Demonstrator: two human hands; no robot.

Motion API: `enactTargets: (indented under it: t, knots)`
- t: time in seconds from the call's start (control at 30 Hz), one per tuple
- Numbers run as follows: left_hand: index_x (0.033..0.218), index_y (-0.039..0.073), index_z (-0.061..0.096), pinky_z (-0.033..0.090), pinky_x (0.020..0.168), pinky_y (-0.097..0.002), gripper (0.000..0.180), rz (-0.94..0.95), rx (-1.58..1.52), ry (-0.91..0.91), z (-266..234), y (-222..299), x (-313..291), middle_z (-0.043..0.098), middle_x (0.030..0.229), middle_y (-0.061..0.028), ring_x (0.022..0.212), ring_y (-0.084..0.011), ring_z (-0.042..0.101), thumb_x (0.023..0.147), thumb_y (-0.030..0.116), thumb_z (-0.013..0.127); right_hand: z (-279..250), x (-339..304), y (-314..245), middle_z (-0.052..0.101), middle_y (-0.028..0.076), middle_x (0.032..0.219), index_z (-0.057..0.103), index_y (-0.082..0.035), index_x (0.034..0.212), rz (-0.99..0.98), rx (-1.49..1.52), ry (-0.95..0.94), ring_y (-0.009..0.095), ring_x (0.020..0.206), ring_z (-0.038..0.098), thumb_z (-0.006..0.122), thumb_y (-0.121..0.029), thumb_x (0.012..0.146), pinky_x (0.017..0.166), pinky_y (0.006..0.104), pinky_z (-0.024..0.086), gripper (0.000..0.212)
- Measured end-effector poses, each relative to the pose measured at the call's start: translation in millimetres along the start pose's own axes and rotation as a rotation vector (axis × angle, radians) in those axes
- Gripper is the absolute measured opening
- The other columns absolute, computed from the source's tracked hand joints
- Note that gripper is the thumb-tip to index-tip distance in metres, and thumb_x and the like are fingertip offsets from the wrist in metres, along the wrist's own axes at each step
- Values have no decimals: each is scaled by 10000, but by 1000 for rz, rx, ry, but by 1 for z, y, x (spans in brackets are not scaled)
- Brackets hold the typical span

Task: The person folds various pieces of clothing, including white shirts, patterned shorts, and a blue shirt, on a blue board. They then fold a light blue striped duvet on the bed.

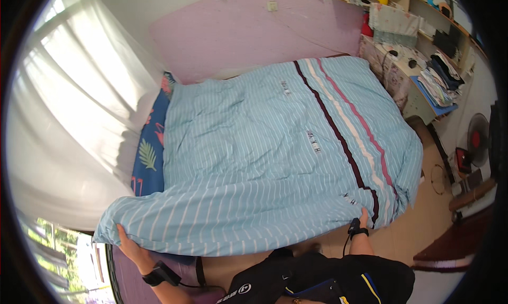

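A light blue striped duvet (238, 129) lies spread over the bed, with dark, white and pink bands crossing its right part. My left hand (128, 246) grips its near left corner, thumb on top and the other fingers hidden by the cloth. At the near edge further right, my right hand (363, 217) holds the duvet near the dark band; its fingers are partly covered by fabric. Between the hands the near side is lifted in a long, loose fold. A dark blue sheet (151, 158) with leaves and flamingos shows along the left side.
White curtains (79, 108) hang on the left beside the bed. A purple panel (254, 34) covers the far wall. At the right stand a desk (399, 55) with folded clothes (442, 81) and a fan (478, 139). Tan floor (423, 208) shows near the right side.
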State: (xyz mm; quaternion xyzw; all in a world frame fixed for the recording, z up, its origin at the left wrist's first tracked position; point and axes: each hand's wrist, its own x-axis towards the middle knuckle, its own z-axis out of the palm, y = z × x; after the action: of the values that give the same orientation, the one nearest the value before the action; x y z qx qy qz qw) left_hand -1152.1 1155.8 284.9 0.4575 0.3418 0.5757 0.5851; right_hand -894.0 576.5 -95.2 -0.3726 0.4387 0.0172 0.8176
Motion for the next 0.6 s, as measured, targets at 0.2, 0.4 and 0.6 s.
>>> enactTargets:
  t: [0.2,0.4,0.6]
  knots:
    - [1126,-137,456,487,758,-327,579,58,108,229,-19,91,-75,525,1094,-185,892,-250,576,815,331,595,-71,30,-54,562,101,1069,515,-34,1132,-22,-3,-177,272,872,568,455,-408,825,736,354,479,487]
    - [1107,-116,487,483,767,-329,528,67,90,241,-48,103,-115,543,1072,-174,889,-248,580,826,319,584,-99,33,-172,568,112,1002,527,5,1063,-196,-41,-149,263,845,561,533,-362,768,740,346,461,471]
    - [1083,-106,514,476,759,-297,431,87,11,195,-91,91,-123,565,1041,-137,862,-204,583,836,241,583,-88,-18,-346,551,118,1034,544,37,1056,-601,-192,-226,236,905,527,587,-248,766,822,349,417,408]
